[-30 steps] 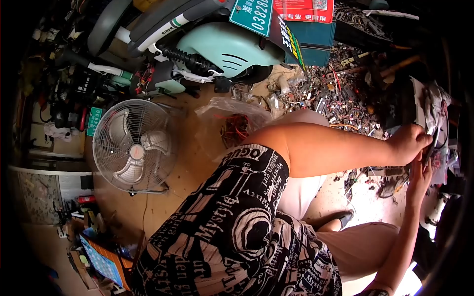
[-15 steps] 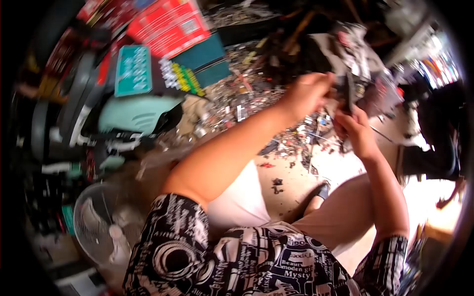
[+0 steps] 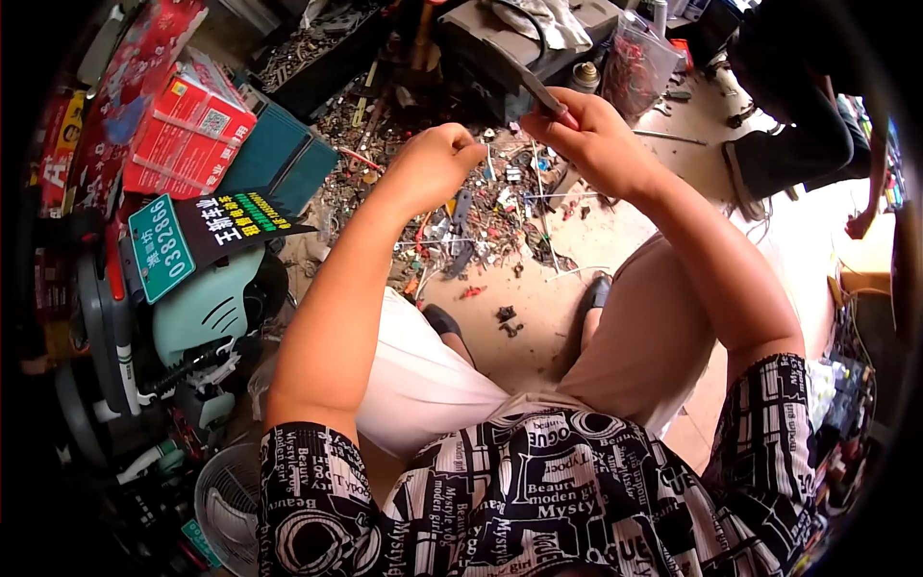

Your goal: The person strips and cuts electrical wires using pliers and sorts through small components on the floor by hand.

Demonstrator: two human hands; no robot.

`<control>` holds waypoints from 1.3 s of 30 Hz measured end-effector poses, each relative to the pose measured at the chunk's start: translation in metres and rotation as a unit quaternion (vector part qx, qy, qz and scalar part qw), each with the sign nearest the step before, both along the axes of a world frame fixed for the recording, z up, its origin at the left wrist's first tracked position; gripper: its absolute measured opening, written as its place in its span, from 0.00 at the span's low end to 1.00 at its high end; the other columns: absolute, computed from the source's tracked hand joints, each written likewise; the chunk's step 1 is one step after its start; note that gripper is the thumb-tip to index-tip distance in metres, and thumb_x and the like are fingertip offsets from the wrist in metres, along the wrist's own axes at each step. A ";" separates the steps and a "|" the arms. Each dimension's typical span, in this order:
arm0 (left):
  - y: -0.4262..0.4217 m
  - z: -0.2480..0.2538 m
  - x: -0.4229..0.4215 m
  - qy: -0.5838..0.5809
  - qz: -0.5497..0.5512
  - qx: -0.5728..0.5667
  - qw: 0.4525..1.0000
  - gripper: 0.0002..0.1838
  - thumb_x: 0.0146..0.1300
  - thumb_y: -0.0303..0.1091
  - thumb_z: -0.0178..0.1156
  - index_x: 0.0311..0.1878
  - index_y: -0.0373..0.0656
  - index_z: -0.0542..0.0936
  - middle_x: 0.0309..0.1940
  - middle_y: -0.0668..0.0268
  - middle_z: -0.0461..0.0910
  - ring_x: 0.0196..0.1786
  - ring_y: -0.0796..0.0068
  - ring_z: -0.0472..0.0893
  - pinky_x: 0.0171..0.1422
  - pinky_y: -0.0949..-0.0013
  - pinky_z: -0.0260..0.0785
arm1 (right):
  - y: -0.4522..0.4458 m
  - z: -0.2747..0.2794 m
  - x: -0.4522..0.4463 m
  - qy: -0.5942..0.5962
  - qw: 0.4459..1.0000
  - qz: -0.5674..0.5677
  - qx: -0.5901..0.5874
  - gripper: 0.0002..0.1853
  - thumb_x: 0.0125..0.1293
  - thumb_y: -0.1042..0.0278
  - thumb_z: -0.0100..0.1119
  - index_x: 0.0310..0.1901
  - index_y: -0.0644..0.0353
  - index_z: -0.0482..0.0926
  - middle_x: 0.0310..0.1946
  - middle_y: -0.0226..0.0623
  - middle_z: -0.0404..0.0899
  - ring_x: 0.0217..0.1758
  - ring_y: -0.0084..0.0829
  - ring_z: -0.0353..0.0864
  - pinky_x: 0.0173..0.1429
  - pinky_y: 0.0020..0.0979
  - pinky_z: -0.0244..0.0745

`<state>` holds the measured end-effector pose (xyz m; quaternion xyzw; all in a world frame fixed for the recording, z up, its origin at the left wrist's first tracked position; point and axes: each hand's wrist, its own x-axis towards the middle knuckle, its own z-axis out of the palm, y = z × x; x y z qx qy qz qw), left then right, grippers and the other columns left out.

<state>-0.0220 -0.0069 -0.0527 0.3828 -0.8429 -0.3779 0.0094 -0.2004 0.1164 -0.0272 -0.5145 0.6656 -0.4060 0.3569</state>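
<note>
My right hand (image 3: 591,139) is closed around the reddish handle of a knife (image 3: 544,98), whose long grey blade points up and to the left. My left hand (image 3: 433,165) is apart from it, lower and to the left, with its fingers curled together; whatever they hold, if anything, is hidden. Beneath both hands a heap of small scrap parts (image 3: 461,226) covers the floor, with metal bits and thin white strips among them. Beyond the blade stands a grey box-like case (image 3: 586,17) with a light cloth (image 3: 548,21) on top.
Red boxes (image 3: 183,130), a dark teal case (image 3: 279,159) and a scooter (image 3: 197,298) with a teal number plate (image 3: 162,248) crowd the left. A fan (image 3: 226,505) stands lower left. A clear plastic bag (image 3: 639,62) is at upper right, near another person's leg (image 3: 788,159).
My hands have moved apart, the left one going left. The knife has swung from nearly upright to slanting up-left in my right hand. The view has shifted and sharpened.
</note>
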 end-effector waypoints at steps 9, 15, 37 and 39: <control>-0.001 0.016 -0.002 0.284 0.062 0.161 0.943 0.12 0.68 0.36 0.56 0.49 0.38 0.79 0.35 0.65 0.83 0.31 0.80 0.79 0.38 0.76 0.71 | 0.002 0.002 -0.001 0.048 0.999 0.014 -0.009 0.17 0.65 0.58 0.59 0.29 0.63 0.69 0.18 0.27 0.66 0.24 0.19 0.62 0.30 0.28 0.64; -0.017 0.030 0.013 0.431 0.181 0.144 0.872 0.19 0.73 0.47 0.49 0.51 0.40 0.78 0.39 0.67 0.81 0.32 0.82 0.79 0.36 0.77 0.70 | 0.000 -0.009 -0.007 0.073 0.997 0.026 0.011 0.20 0.65 0.56 0.59 0.25 0.61 0.65 0.16 0.32 0.66 0.23 0.23 0.62 0.30 0.32 0.65; -0.011 0.037 0.014 0.535 0.110 0.272 0.792 0.11 0.69 0.36 0.58 0.50 0.43 0.77 0.46 0.64 0.81 0.47 0.75 0.81 0.49 0.74 0.71 | -0.003 -0.005 0.021 -0.141 0.954 0.196 0.180 0.14 0.69 0.57 0.55 0.34 0.61 0.73 0.21 0.25 0.69 0.23 0.20 0.67 0.30 0.27 0.65; -0.009 0.035 0.012 0.532 0.102 0.283 0.792 0.10 0.69 0.38 0.57 0.48 0.45 0.77 0.46 0.65 0.81 0.47 0.75 0.81 0.49 0.73 0.71 | -0.001 -0.006 0.028 -0.108 0.956 0.211 0.174 0.15 0.70 0.56 0.54 0.36 0.62 0.73 0.24 0.29 0.72 0.27 0.22 0.69 0.34 0.29 0.68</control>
